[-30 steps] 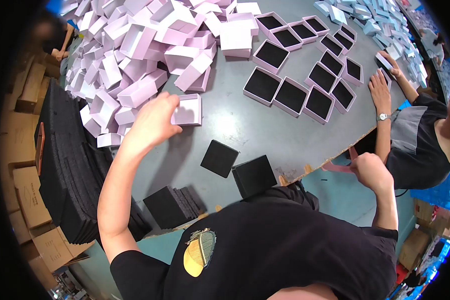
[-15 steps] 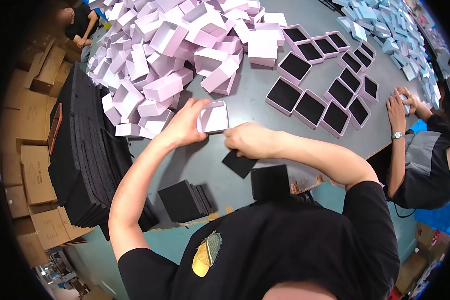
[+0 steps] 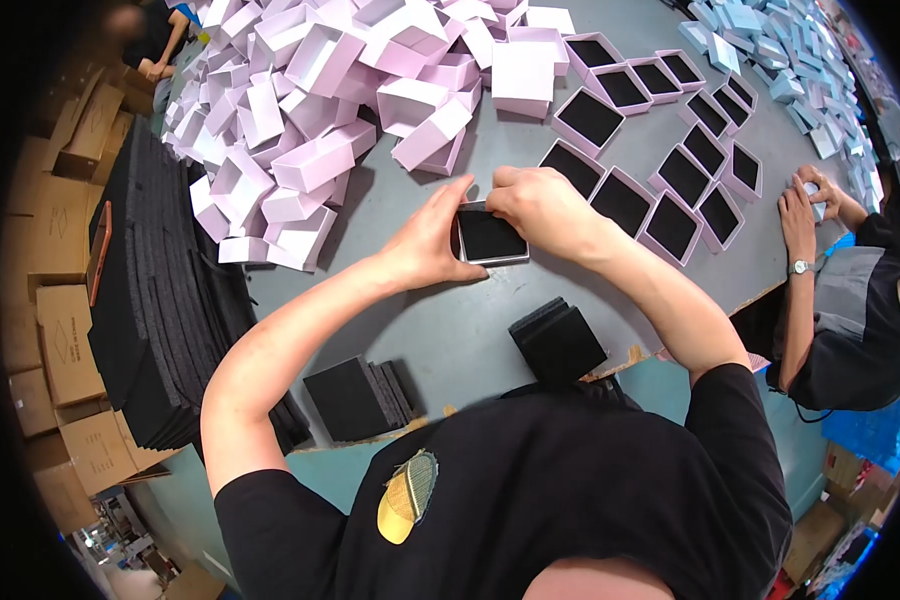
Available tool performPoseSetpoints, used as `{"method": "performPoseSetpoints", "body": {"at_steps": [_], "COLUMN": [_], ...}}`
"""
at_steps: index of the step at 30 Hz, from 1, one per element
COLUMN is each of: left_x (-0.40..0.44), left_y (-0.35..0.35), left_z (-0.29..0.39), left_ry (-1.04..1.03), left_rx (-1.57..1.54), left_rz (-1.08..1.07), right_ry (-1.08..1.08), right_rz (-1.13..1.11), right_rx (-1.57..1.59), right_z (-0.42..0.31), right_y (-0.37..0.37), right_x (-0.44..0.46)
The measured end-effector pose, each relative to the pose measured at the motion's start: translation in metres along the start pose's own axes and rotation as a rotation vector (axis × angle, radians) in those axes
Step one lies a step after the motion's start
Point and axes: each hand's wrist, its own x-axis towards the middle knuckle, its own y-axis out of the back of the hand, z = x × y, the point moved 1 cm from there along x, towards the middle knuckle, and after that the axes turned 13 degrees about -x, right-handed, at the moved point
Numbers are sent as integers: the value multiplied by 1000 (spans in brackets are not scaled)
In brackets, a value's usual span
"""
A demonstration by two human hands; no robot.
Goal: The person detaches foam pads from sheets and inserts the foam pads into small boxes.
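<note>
Head view: the left hand (image 3: 425,238) holds a pink box (image 3: 502,262) on the bench (image 3: 440,330) between thumb and spread fingers; the right hand (image 3: 548,210) bunches its fingers over the black pad (image 3: 492,238) inside, pinch unclear. Seemingly fitting; next calls for even pressing

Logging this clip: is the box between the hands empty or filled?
Filled: a black pad shows inside the pale rim of the box.

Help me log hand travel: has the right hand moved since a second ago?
Yes, leftward and forward: the right hand was out beyond the near edge of the grey table and is now over it.
</note>
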Motion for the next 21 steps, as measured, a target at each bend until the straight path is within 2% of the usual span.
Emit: {"method": "performPoseSetpoints", "body": {"at_steps": [3,6,7,8,10,12,13,14,15,18,20,21], "left_x": [1,-1,-2,-3,-1,5,11,15,20,24,25,19], "left_y": [-5,-6,0,10,31,51,58,60,63,69,74,74], "left_z": [-5,1,5,17,32,29,27,20,10,-2,-2,16], "left_ry": [-95,-129,-215,-215,-344,-265,-137,-104,-75,41,120,218], "left_rx": [56,69,4,58,239,248,170,154,140,138,85,10], "left_rz": [55,80,84,103,431,607,597,553,511,395,353,358], "right_ry": [39,37,34,57,147,94,56,16,-26,-10,84,77], "right_rz": [-161,-68,-20,16,-49,-111,-102,-94,-119,-211,-381,-389], "right_rx": [-330,-564,-538,-485,-426,-416,-416,-414,-319,318,430,419], "right_z": [-4,-23,-21,-16,8,22,26,29,24,-8,-22,-25], "right_y": [-11,-10,-7,-4,-5,11,17,24,36,74,85,83], "right_x": [3,-1,-1,-4,-15,-24,-29,-33,-37,-58,-79,-91]}}
